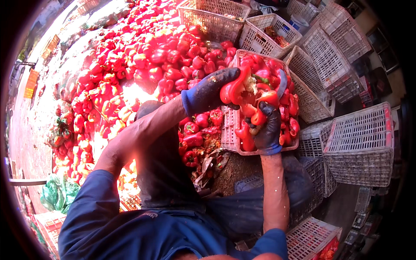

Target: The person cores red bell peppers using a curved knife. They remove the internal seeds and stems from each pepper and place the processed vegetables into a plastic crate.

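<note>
My left hand (212, 90), in a dark glove with a blue cuff, is closed around a red bell pepper (236, 89) that is split open, its pale core showing. My right hand (268, 130), gloved the same way, is closed on a knife; its curved grey blade (282, 83) points up past the fingers, and the handle is hidden. Red pepper pieces (258, 117) press against the right fingers, beside the left hand's pepper. Both hands are over a pink-rimmed plastic crate (229, 130) filled with red pepper pieces.
A large heap of red bell peppers (173, 56) spreads to the left and far side. Empty-looking crates (359, 143) are stacked at right, with more crates (271, 34) behind. Plant scraps (210, 167) lie by my knee. Green netting (60, 193) sits at far left.
</note>
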Motion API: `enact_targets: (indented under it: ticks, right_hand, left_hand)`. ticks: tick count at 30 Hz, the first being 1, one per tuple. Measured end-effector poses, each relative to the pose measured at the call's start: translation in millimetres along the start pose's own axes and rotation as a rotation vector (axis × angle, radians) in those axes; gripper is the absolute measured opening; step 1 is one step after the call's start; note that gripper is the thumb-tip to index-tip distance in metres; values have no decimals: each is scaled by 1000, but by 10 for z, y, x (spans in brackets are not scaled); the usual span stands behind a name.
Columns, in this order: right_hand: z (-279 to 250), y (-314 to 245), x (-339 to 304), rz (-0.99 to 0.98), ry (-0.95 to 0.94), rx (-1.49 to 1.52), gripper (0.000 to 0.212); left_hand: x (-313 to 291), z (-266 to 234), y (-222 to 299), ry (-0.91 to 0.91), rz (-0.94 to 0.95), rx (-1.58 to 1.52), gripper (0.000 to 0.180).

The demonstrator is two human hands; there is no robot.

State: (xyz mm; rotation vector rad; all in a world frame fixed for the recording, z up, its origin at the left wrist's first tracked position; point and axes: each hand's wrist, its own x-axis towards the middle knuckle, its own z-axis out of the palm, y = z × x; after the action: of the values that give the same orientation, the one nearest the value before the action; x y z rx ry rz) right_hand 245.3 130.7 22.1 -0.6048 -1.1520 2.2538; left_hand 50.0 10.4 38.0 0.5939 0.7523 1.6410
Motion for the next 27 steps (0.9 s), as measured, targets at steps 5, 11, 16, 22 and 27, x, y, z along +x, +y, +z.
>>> enact_targets:
  ticks: [5,11,16,22,27]
  right_hand:
    - [-43,-141,-5,-287,72,-387,26]
    - [10,-115,-50,-288,-8,-553,40]
    - [55,14,-64,-337,-20,-624,39]
    - [235,97,-88,-624,-169,-819,37]
    - [-128,-436,-17,-479,29,-698,39]
  left_hand:
    - [-8,15,29,9,322,698,70]
    - [-18,-64,-56,-31,516,1292,77]
    - [36,-129,-203,167,562,1228,55]
    - [169,-375,186,611,428,481,33]
    - [226,-58,126,624,384,233,29]
